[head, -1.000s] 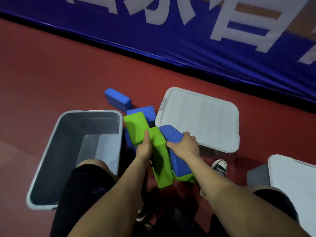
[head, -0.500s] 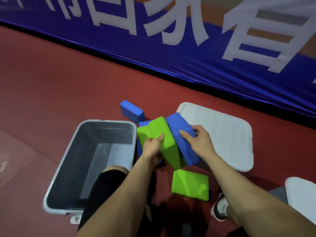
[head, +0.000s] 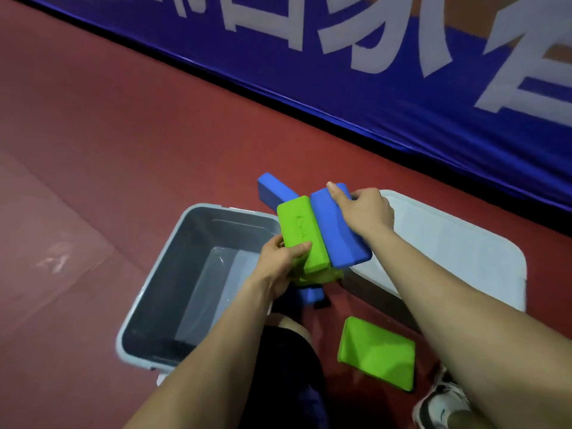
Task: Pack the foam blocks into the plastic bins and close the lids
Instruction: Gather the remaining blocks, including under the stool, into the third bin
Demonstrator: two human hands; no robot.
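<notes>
Two blocks, side by side.
My left grip [head: 280, 261] holds the green block [head: 298, 230]; my right grip [head: 366, 212] holds the blue block [head: 337, 239].

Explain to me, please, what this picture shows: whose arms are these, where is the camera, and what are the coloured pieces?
There is no machine here. A person works with bare hands, and one wide-angle camera worn on the head looks forward and down, so the arms enter from below. The left hand grips a green foam block. The right hand holds a blue foam block side by side against it, above the corner of an open grey bin. On the red floor lie another green block, near the person's shoe, and a blue block behind the hands. To the right is a white lid, seemingly on a second bin.
</notes>
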